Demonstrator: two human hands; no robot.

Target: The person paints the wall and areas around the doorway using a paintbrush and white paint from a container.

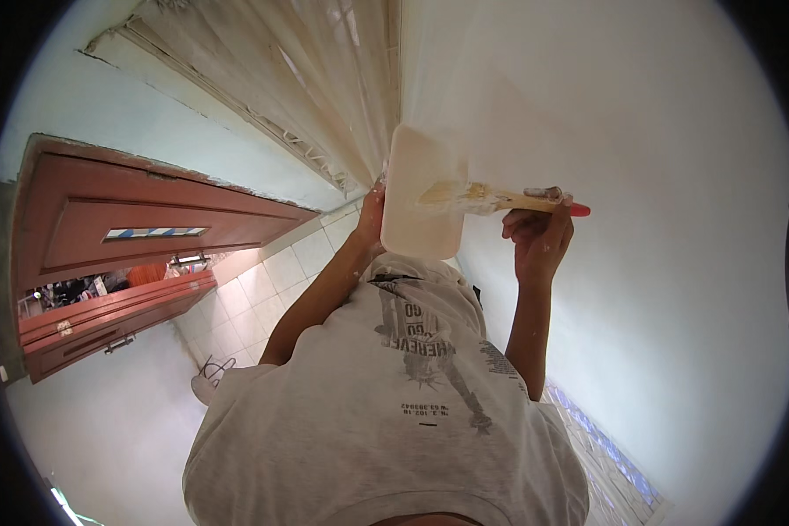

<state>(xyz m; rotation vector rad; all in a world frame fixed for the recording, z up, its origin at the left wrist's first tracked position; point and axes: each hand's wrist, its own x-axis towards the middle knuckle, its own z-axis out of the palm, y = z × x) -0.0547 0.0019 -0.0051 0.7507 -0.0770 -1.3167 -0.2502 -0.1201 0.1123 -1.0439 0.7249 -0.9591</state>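
Note:
My left hand grips the left side of a cream-coloured rectangular tub with rounded corners, held up in front of my chest. Its fingers are mostly hidden behind the tub. In my right hand is a paintbrush with a pale, smeared handle and a red end. The brush lies nearly level and points left, its bristle end over the tub; I cannot tell whether the bristles touch what is inside. White specks mark my hands and the left wrist.
A pale wall rises close on the right. Cream curtain-like sheeting hangs ahead. On the left are reddish-brown doors with a gap between them. Light floor tiles lie below, with a loose cable. Patterned sheeting lies at the lower right.

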